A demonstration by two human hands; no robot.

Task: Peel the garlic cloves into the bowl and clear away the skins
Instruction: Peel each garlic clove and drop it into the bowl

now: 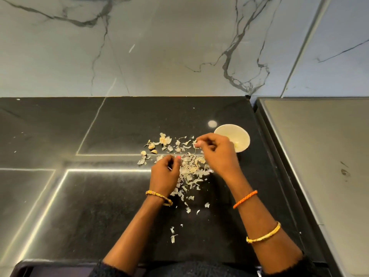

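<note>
Head view, looking down on black counter. Marble wall behind; grey metal surface along the right edge.

Skins: loose pile at centre of counter, between the two hands, with scattered flakes trailing toward the near edge. A larger husk lies at the far side of the pile.

Cloves: a few unpeeled ones left of the pile, near each other, apart from the hands.

Bowl: small, pale, upright on the counter to the right of the pile, partly covered by the right hand. Something pale sits inside near its near wall; cannot tell what it is.

Right hand: fingers curled, fingertips pinching a small pale piece at the left side of the hand, just beside the bowl. Cannot tell if it is a clove or skin. Orange cord and gold bangle on that forearm.

Left hand: fingers curled inward over the left edge of the pile, thumb tip against fingertips. Whether it holds anything cannot be told. Gold bangle at the wrist.
</note>
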